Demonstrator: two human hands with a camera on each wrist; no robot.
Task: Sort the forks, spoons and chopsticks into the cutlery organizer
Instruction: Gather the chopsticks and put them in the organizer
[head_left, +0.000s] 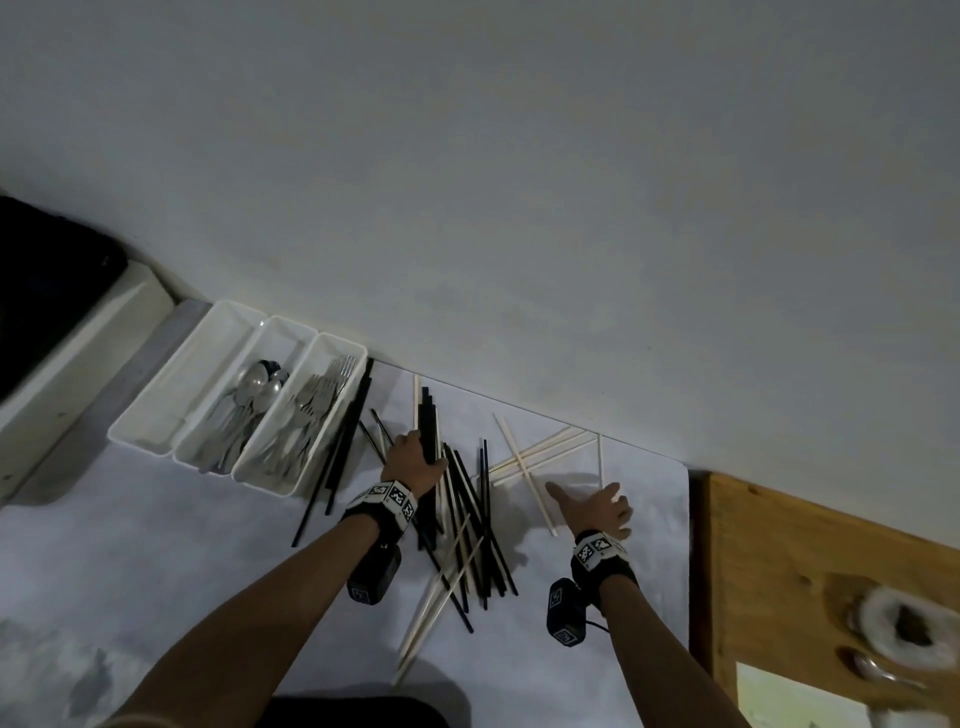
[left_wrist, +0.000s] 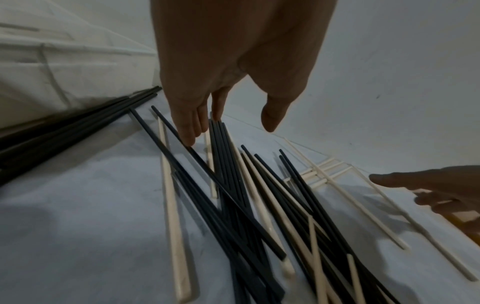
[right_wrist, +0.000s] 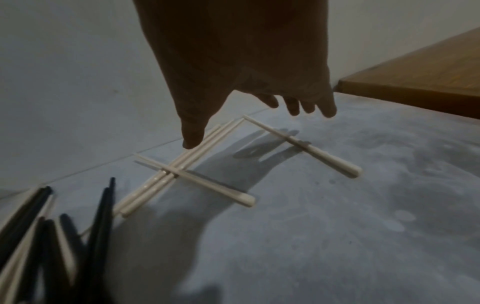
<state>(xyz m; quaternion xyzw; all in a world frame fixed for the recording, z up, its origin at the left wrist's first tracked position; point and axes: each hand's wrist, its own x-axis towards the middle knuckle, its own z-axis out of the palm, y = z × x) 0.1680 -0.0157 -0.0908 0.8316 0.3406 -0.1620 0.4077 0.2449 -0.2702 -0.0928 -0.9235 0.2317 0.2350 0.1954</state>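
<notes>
The white cutlery organizer (head_left: 156, 405) has three compartments: left one bare, spoons (head_left: 244, 410) in the middle, forks (head_left: 306, 415) on the right. Several black chopsticks (head_left: 470, 525) and cream ones lie mixed in a heap at the centre. My left hand (head_left: 415, 457) reaches over the heap. Its straight fingers (left_wrist: 189, 135) touch a black chopstick bundle (left_wrist: 221, 156), with the thumb held apart. More cream chopsticks (right_wrist: 182, 170) lie crossed to the right. My right hand (head_left: 597, 506) hovers over them with spread fingers (right_wrist: 298, 107), holding nothing.
More black chopsticks (head_left: 337, 457) lie against the organizer's right wall. The wall runs close behind everything. A wooden board (head_left: 810, 545) borders the grey surface on the right, with a white fluffy ring (head_left: 904, 629) on it. A dark object (head_left: 47, 291) sits far left.
</notes>
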